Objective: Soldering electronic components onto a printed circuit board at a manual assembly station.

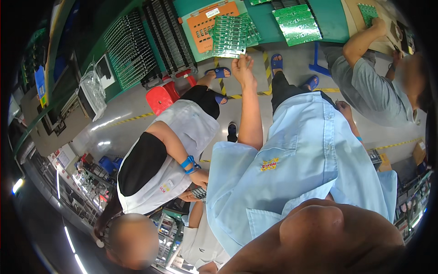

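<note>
My left hand (244,67) reaches forward to the workbench, its fingers closed on the lower edge of a green circuit board panel (229,34). The panel is tilted above an orange fixture plate (203,25) and overlaps another green circuit board (253,33) behind it. My right hand (343,109) is low beside my hip, well away from the bench, with a blue band on the wrist. Its fingers look curled; whatever they may hold is too small to make out.
Black racks (168,34) and a rack of upright boards (130,50) stand left on the green bench (335,20). More green boards (297,23) lie to the right. A red stool (162,97) is below. One co-worker stands at left; another, at right, handles a board.
</note>
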`<state>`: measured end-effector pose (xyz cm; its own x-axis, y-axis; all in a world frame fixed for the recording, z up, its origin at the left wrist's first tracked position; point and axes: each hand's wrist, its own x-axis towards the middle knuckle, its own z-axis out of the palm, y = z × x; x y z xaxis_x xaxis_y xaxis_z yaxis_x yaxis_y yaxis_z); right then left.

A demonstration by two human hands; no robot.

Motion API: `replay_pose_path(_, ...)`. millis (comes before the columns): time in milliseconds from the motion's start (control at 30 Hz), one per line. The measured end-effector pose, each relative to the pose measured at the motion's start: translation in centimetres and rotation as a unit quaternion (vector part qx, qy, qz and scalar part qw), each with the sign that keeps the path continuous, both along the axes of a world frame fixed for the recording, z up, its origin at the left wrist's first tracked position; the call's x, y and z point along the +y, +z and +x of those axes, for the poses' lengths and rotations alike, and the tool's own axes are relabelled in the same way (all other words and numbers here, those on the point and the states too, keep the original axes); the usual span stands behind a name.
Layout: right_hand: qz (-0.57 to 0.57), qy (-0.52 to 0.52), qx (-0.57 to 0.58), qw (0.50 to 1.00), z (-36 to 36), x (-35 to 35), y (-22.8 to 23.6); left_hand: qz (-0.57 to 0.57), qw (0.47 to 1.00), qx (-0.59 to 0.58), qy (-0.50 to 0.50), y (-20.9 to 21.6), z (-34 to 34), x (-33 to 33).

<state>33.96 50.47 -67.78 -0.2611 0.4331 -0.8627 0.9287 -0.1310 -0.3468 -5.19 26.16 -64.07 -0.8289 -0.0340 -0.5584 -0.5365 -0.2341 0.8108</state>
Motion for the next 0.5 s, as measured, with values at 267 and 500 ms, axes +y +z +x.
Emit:
replay_pose_path(267,0.001,-0.011,-0.005,1.0,0.8,0.0,0.0,-0.011,1.0,-0.027,-0.009,0.2,-0.1,0.4)
replay_pose_path(500,0.003,-0.003,0.016,1.0,1.7,0.0,-0.8,-0.005,1.0,-0.012,-0.011,0.4,0.1,1.1)
